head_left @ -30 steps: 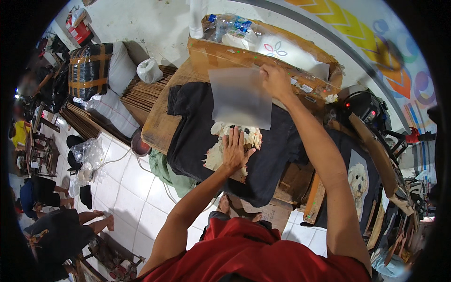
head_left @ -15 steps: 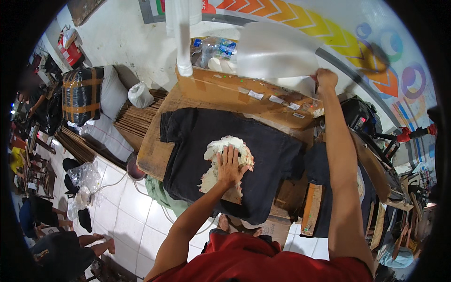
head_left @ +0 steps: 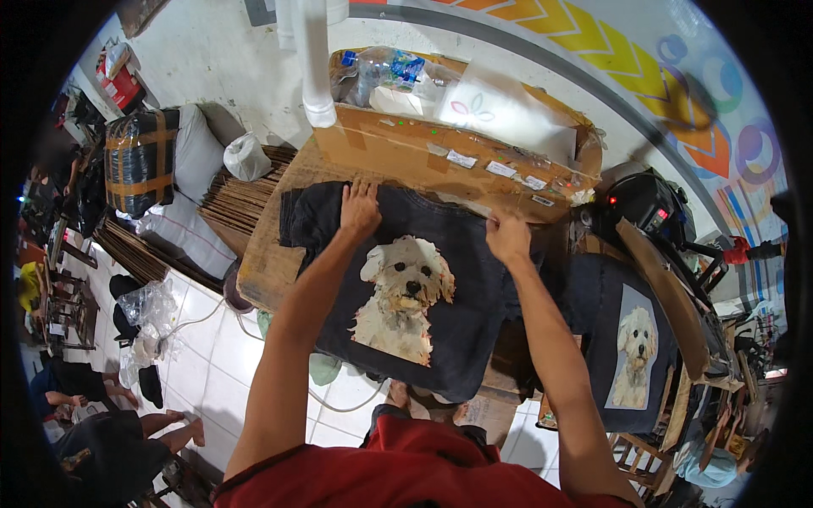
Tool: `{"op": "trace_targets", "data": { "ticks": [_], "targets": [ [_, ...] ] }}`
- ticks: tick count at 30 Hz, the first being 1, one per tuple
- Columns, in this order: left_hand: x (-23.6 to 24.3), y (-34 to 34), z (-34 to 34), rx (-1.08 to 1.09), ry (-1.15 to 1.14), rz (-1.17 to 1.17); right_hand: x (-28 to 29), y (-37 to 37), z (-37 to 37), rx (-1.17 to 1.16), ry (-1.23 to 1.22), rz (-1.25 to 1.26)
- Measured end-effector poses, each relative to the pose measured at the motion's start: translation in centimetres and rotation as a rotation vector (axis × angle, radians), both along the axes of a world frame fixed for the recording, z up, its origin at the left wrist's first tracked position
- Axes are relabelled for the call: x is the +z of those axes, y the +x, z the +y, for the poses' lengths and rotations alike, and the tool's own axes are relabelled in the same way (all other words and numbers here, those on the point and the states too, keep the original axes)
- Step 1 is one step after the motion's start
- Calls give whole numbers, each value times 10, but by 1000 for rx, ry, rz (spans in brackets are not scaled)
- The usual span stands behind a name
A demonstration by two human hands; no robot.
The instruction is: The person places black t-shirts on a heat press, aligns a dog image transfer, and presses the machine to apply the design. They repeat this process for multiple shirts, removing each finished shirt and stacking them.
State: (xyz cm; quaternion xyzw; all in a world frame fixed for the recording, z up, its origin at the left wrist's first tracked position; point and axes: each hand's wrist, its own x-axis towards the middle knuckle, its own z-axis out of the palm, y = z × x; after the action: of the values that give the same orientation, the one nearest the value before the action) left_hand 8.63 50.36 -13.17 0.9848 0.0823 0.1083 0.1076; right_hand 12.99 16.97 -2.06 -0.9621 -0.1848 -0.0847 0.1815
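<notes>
A black T-shirt (head_left: 339, 296) lies on a cardboard-topped surface, with a white dog print (head_left: 406, 288) on its middle. My left hand (head_left: 362, 210) rests flat on the shirt's far left part near the shoulder, fingers stretched out. At the far right shoulder my right hand (head_left: 510, 239) is closed, its fingers pinching the shirt cloth. Off to the right hangs a second black shirt (head_left: 593, 296) carrying a similar dog picture (head_left: 635, 351) on a pale rectangle. In the open box behind lies a translucent plastic sheet (head_left: 525, 114).
The long cardboard box (head_left: 381, 140) holds plastic bottles (head_left: 394, 72) too. A white pipe (head_left: 318, 85) comes down before it. Stacked cardboard (head_left: 241, 199), a taped black bundle (head_left: 141, 161) and a white bag (head_left: 247, 157) stand left. A black machine (head_left: 644, 207) sits right. Other people sit far left.
My left hand has left the print for the shirt's far left shoulder. My right hand has let go of the plastic sheet, now in the box, and grips the shirt. The dog print is uncovered.
</notes>
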Motion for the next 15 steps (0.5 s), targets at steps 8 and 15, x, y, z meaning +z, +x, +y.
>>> {"op": "trace_targets", "data": {
  "ticks": [8, 15],
  "targets": [
    [15, 24, 26, -61, 144, 42, -64, 18, -36, 3, -199, 47],
    [19, 15, 35, -70, 45, -61, -61, 22, -35, -2, -71, -42]
  ]
}}
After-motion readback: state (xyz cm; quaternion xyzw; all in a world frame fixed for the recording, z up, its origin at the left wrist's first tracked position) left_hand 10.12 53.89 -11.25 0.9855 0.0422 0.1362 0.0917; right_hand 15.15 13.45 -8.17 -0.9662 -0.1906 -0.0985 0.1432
